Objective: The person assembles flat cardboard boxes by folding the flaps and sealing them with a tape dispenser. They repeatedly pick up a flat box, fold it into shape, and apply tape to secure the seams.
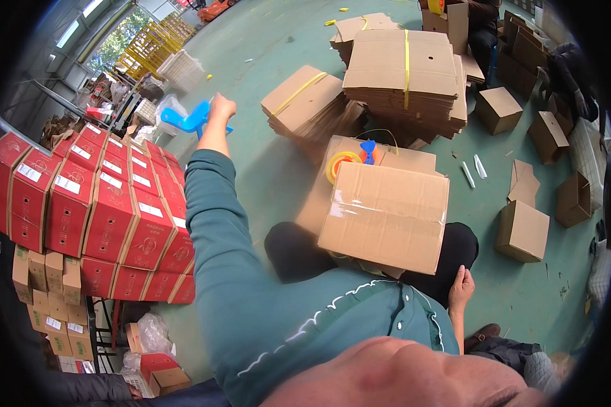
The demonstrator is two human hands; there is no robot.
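My left arm reaches out to the far left. At its end my left hand (222, 108) is closed in a fist, and a curved blue plastic piece (195, 118) shows beside and behind its wrist. What the fist grips, if anything, is hidden. Across my lap lies a brown cardboard box (385, 217), its top seam covered with clear tape. My right hand (461, 287) hangs beside my right thigh, fingers loosely stretched and holding nothing visible. Just beyond the box sit a yellow-orange tape roll (341, 163) and a blue plastic part (368, 152), on more cardboard.
Strapped stacks of flat cardboard (402, 68) stand ahead. Red cartons (91, 197) are piled at the left, above smaller brown boxes (58, 298). Several open boxes (523, 230) stand on the green floor at the right. Other people (483, 37) sit at the far right.
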